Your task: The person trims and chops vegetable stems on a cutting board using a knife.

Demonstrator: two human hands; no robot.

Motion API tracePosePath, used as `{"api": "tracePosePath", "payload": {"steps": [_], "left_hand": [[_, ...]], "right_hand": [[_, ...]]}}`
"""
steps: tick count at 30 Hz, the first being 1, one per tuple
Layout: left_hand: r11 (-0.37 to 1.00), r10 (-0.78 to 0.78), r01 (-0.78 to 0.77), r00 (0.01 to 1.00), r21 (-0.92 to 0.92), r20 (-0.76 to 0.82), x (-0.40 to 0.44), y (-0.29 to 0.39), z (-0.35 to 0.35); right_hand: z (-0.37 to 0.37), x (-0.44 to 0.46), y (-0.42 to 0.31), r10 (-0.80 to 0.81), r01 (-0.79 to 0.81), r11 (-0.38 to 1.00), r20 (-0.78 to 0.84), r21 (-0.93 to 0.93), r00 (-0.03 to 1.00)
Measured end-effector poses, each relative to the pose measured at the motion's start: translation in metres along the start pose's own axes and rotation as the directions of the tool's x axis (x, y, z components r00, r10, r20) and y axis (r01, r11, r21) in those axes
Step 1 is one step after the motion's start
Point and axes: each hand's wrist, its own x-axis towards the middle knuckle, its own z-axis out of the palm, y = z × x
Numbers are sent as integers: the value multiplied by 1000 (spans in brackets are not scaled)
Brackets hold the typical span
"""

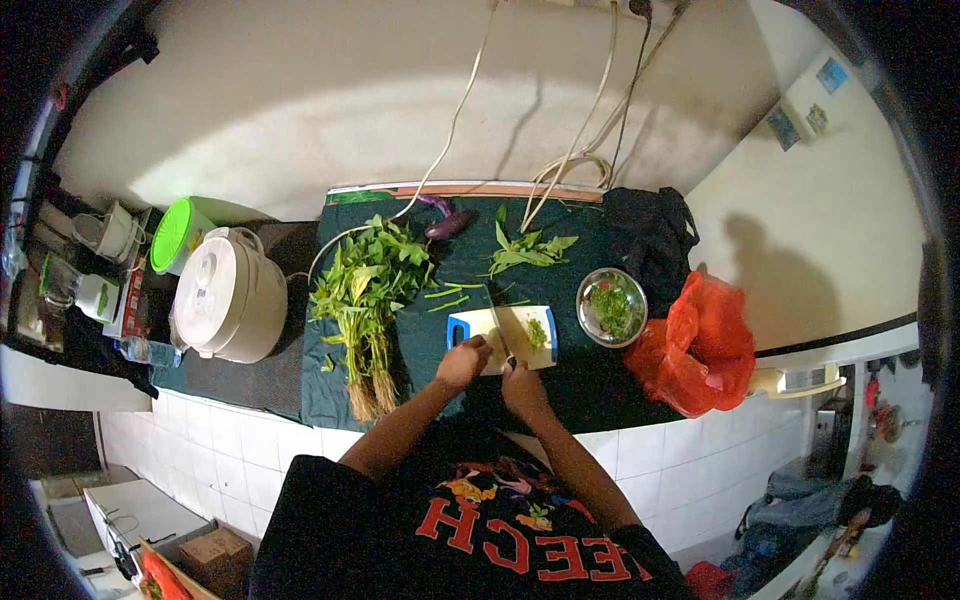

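A white cutting board with blue ends (487, 321) lies on the dark green cloth. My right hand (523, 388) is closed around the handle of a knife (499, 322), whose blade points away from me over the board. My left hand (464, 362) is closed at the board's near left part, beside the blade; what its fingers hold is too small to make out. Chopped green pieces (537, 334) lie on the board's right half. Several cut stems (450, 297) rest on the cloth beyond the board. Right of the board stands a metal bowl (583, 312) with chopped greens (612, 307) inside.
A large bunch of leafy greens with roots (368, 300) lies left, near a purple eggplant (447, 226). Loose leaves (530, 250) lie behind the board. A red plastic bag (695, 350) sits at right, a rice cooker (228, 295) at left. Cables hang down the wall.
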Motion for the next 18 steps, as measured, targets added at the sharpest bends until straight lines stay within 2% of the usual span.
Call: {"api": "tracePosePath", "payload": {"steps": [4,6,7,9,13,15,16,18], "left_hand": [[1000,-12,12,1000,-10,5,-3,7,-5],[999,-30,30,1000,-35,8,-4,9,-6],[1000,4,-4,1000,-28,8,-2,4,-3],[999,38,-38,999,-23,8,-2,1,2],[1000,-7,9,995,-20,101,-1,1,-4],[999,-48,51,990,-17,132,-3,2,-4],[1000,-13,14,995,-2,96,-4,0,-4],[1000,15,-16,998,11,63,-9,2,-5]], "right_hand": [[-5,-28,1,67,-67,998,10,17,998],[5,-32,14,-120,117,991,-46,-60,992],[6,-26,14,-117,114,991,-43,-62,992],[6,-6,8,-16,15,998,5,66,1000],[2,8,2,-101,101,995,-23,9,995],[-18,-16,-14,-8,9,1000,54,-27,998],[-13,-18,-10,-9,11,1000,57,-29,998],[1,-24,-1,176,-176,984,61,0,983]]}}
